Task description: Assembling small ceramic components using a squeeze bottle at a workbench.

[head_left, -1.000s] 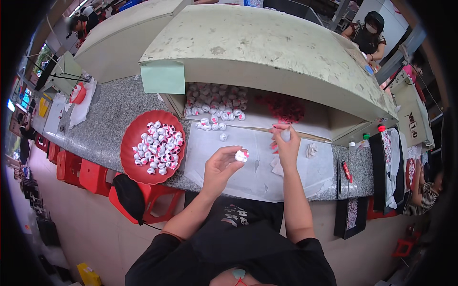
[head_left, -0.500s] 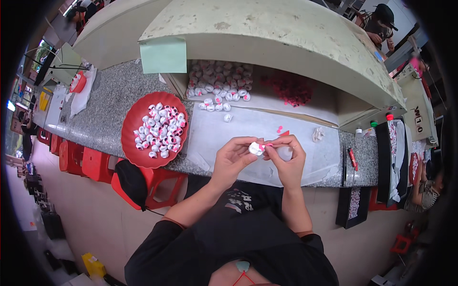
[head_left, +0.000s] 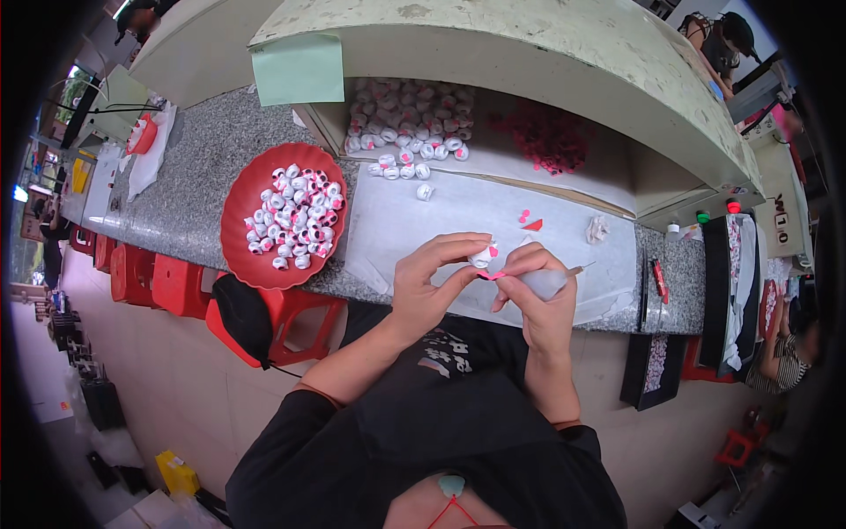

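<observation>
My left hand is closed, with a small rounded white piece bearing a pink spot between its fingertips. My right hand is closed around a translucent bottle with a thin needle tip that points away to the right. A narrow pink strip shows between the right fingertips and the left thumb, just below the white piece; which of them grips it I cannot tell. Both hands are over white paper on the bench. Beyond them lie a red scrap and small pink dots.
A red scalloped bowl of white-and-pink pieces stands at the left. Under the pale shelf sit many white pieces and a pink pile. Crumpled tissue, a red-handled tool and a black tray are to the right.
My right hand has turned, so the bottle and its needle now show beyond the fingers. The white piece has been tilted in my left hand, and the pink strip is now below it.
</observation>
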Demonstrator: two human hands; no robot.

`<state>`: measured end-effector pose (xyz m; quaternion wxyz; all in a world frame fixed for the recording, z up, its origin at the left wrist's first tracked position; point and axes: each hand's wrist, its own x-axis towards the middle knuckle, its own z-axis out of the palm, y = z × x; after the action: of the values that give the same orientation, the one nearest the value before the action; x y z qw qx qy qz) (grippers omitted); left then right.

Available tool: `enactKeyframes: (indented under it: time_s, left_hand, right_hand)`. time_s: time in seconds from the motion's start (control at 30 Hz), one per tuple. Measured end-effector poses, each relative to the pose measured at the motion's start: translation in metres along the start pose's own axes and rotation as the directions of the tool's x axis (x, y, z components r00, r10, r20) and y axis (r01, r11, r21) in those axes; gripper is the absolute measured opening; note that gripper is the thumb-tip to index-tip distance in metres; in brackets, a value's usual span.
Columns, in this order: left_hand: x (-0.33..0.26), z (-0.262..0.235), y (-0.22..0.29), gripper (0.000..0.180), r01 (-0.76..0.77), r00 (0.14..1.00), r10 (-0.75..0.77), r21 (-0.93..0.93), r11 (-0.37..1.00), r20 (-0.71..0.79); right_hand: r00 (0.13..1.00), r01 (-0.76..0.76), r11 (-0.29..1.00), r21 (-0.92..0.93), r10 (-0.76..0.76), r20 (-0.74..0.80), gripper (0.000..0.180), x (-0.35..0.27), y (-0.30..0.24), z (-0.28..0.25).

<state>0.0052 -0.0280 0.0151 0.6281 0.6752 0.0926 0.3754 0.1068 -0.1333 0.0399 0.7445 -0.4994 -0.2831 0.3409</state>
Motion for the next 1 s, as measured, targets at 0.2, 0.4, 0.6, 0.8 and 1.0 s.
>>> enactKeyframes:
  time_s: [0.2,0.4,0.6,0.8,1.0]
  left_hand:
    - [0.000,0.000,-0.001,0.026,-0.058,0.998,0.055,0.084,0.995,0.036]
    - [-0.003,0.000,0.004,0.023,0.050,0.999,-0.046,-0.243,0.969,0.020]
    - [-0.004,-0.005,0.011,0.022,0.249,0.969,-0.224,-0.434,0.866,0.107]
    - [-0.006,-0.006,0.010,0.024,0.262,0.963,-0.190,-0.495,0.829,0.191]
    - [-0.007,-0.005,0.008,0.022,0.166,0.978,-0.095,-0.417,0.894,0.184]
  right_hand:
    - [0.999,-0.015,0.997,0.077,0.018,-0.044,0.010,0.001,0.009,0.002]
    - [0.999,0.040,0.999,-0.010,-0.040,-0.025,0.017,0.001,0.013,0.002]
    - [0.992,-0.036,0.999,-0.013,0.037,0.119,0.032,0.001,-0.002,0.003]
    - [0.990,-0.026,0.998,0.057,0.017,0.143,0.028,-0.004,0.006,-0.001]
    - [0.994,-0.024,0.992,0.122,0.010,0.111,0.023,-0.007,0.008,0.003]
